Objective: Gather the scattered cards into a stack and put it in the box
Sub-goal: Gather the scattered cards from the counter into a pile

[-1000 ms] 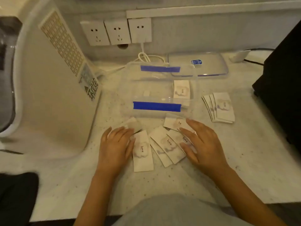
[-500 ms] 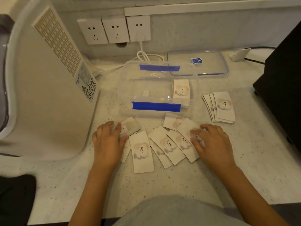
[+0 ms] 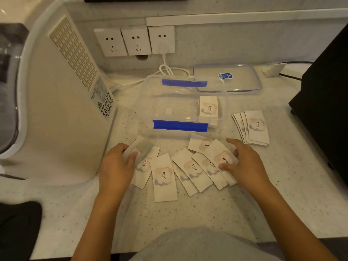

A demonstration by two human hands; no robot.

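Note:
Several white "love." cards [image 3: 163,176] lie fanned on the counter in front of a clear plastic box [image 3: 180,127] with blue clips. A small stack of cards [image 3: 208,108] rests inside the box at its right end. Another fanned group of cards [image 3: 254,127] lies to the right of the box. My left hand [image 3: 116,166] grips the leftmost cards, lifting their edge off the counter. My right hand [image 3: 244,164] rests on the right end of the fan, fingers pinching the rightmost card [image 3: 219,153].
The box's clear lid [image 3: 243,80] lies behind the box on the right. A large white appliance [image 3: 62,110] stands at the left, a black device [image 3: 323,102] at the right. Wall sockets [image 3: 135,41] and a white cable [image 3: 167,69] are at the back.
Both hands slid outward along the fan. My left hand went from lying flat on the cards to gripping the leftmost ones; my right hand moved to the rightmost card.

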